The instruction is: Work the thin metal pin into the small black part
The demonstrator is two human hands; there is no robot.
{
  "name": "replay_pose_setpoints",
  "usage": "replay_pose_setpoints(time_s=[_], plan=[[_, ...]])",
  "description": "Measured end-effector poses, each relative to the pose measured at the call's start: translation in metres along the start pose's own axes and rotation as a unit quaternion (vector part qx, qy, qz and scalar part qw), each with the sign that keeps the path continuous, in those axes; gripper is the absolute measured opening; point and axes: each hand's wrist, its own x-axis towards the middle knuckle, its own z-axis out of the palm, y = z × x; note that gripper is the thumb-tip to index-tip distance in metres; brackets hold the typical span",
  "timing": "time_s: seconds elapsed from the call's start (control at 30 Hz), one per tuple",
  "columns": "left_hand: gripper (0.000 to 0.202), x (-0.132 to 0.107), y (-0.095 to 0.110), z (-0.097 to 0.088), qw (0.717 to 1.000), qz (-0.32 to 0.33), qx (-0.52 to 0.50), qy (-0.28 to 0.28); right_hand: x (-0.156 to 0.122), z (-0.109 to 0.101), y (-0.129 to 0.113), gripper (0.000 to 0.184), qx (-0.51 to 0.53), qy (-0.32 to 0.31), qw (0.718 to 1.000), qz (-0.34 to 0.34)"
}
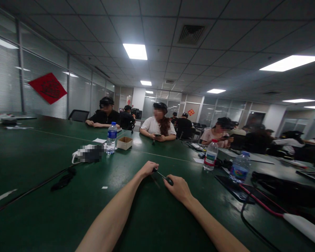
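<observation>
My right hand (pixel 179 188) is closed round the dark handle of what looks like a screwdriver (pixel 169 181). Its thin metal shaft slants up and left over the green table. At the far end of the shaft, my left hand (pixel 147 169) pinches a small dark piece (pixel 154 170), too small to name. The shaft meets this piece or ends right beside it; I cannot tell which. Both forearms reach in from the bottom of the head view, and the hands are a short way apart, just above the tabletop.
A water bottle (pixel 111 138) and an open cardboard box (pixel 124 143) stand ahead on the left. Two more bottles, one red-capped (pixel 210 155) and one blue-capped (pixel 240 168), stand on the right near cables and a white power strip (pixel 306 227). People sit across the table.
</observation>
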Motion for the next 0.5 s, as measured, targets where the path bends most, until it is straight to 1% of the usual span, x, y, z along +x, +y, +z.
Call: replay_pose_setpoints(time_s=[0.5], plan=[[0.039, 0.002, -0.0013, -0.001, 1.0, 0.023, 0.015, 0.0, 0.002, 0.0065, 0.0052, 0.029, -0.014, 0.006, 1.0, -0.002]])
